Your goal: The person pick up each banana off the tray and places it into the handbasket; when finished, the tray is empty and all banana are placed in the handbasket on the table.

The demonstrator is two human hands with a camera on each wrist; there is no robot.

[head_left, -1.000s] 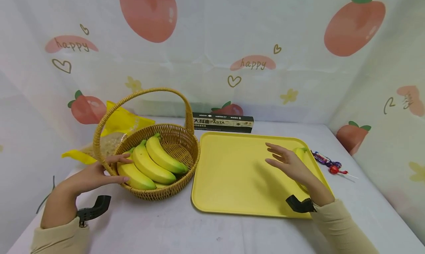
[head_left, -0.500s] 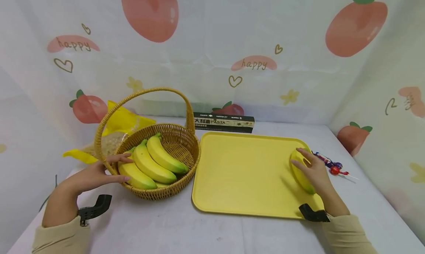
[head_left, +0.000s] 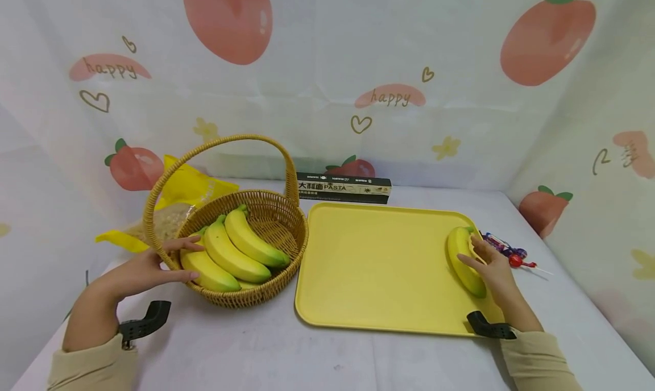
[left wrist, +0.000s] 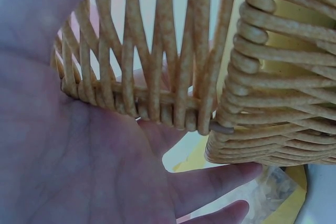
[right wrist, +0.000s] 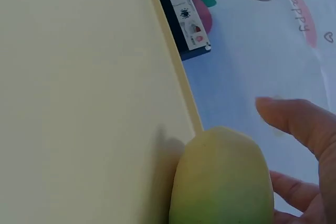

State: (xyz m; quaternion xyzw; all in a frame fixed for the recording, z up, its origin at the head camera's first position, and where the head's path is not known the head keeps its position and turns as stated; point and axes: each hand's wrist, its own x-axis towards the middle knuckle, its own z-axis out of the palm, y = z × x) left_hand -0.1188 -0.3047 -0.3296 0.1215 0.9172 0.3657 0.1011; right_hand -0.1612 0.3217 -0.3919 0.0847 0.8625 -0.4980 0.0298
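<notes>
Right hand [head_left: 492,269]: fingers curled loosely about a single banana [head_left: 463,261], touching its outer side. The right wrist view shows the thumb clear of the skin, so this reads as a light hold, not a firm clench. The banana lies flat on the yellow tray [head_left: 368,266], hard against the tray's rim at 3 o'clock, stem end pointing to 12.

Left hand [head_left: 148,269]: fingers straight, palm laid against the wicker wall of the basket [head_left: 266,209] at its 9 o'clock side, thumb over the rim. It steadies the basket and grips nothing. The left wrist view confirms an open palm flat on the weave.

Basket contents: three bananas [head_left: 232,254] side by side, stems toward 11 o'clock.

Judgement on the step in hand: the fruit appears to be at the point of being set down or adjusted on the tray. To do this well, the fingers should lift straight off without rolling the banana over the rim, which it already touches. The left hand's bracing is sound and should hold the light basket against tipping by its tall handle.

Surroundings: a pasta box [head_left: 344,188] at the tray's 12 o'clock; lollipops [head_left: 506,253] on the worktop [head_left: 256,351] just beyond the tray's 3 o'clock rim; a yellow bag [head_left: 189,189] behind the basket.
</notes>
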